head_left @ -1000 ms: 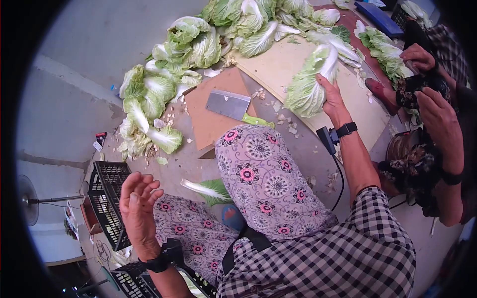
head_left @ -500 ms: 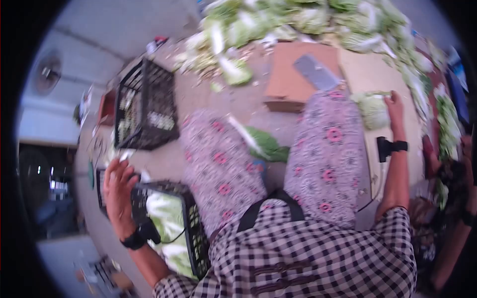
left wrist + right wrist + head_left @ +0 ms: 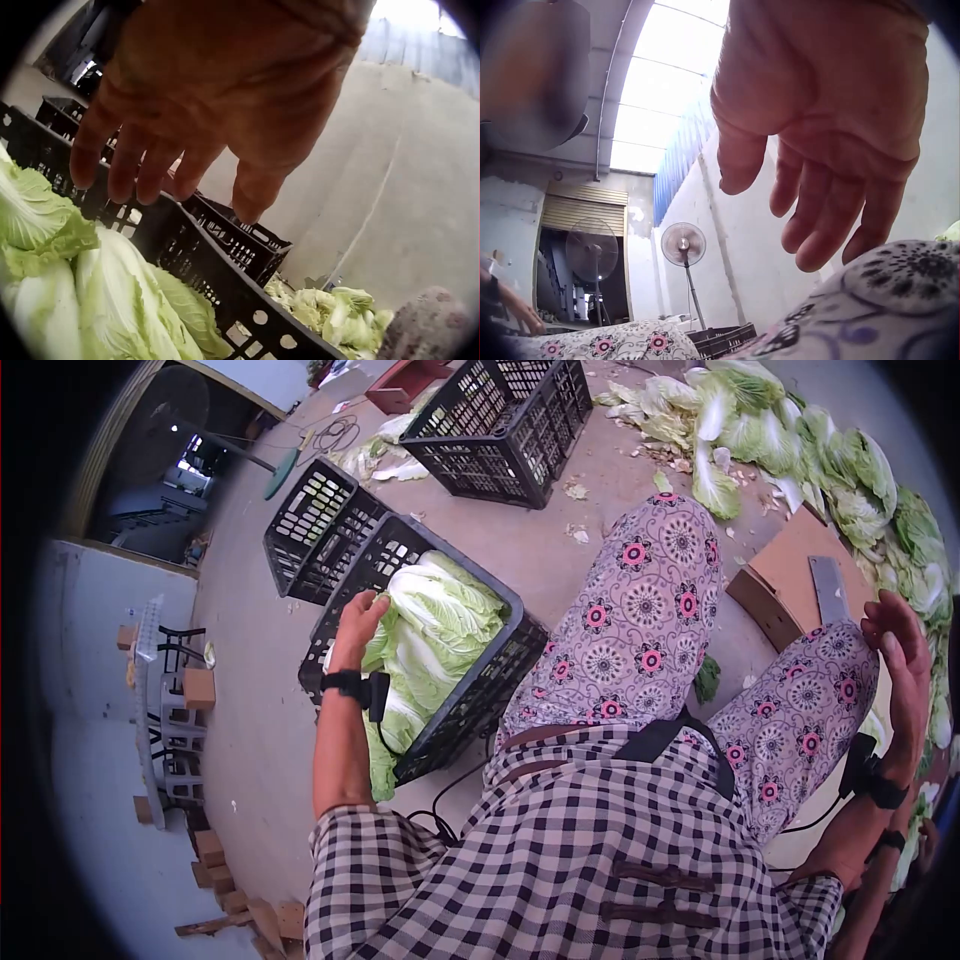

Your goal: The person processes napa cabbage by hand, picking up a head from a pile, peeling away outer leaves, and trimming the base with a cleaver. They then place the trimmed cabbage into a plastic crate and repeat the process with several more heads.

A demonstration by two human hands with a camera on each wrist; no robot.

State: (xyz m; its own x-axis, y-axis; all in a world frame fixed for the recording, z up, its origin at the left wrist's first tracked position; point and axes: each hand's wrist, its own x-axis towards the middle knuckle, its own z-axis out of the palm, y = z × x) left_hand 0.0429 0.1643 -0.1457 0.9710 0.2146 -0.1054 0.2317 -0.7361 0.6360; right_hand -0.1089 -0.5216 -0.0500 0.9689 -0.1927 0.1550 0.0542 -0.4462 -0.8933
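Several pale green cabbages fill a black crate at the person's left side. Over the crate's far left part is the left hand, its fingers spread and relaxed. The left wrist view shows this hand above the cabbages and the crate rim, holding nothing. The right hand is raised beside the right knee, its fingers loosely bent. In the right wrist view the right hand is empty, with patterned trousers below it.
Another black crate stands ahead, and a smaller-looking one adjoins the filled crate. A cleaver lies on a cardboard box at the right. Loose cabbages line the floor behind it. A fan stands far left.
The head view has swung to the left. The left hand has come over the filled crate. The right hand has let go of the cabbage it held and is beside the right knee.
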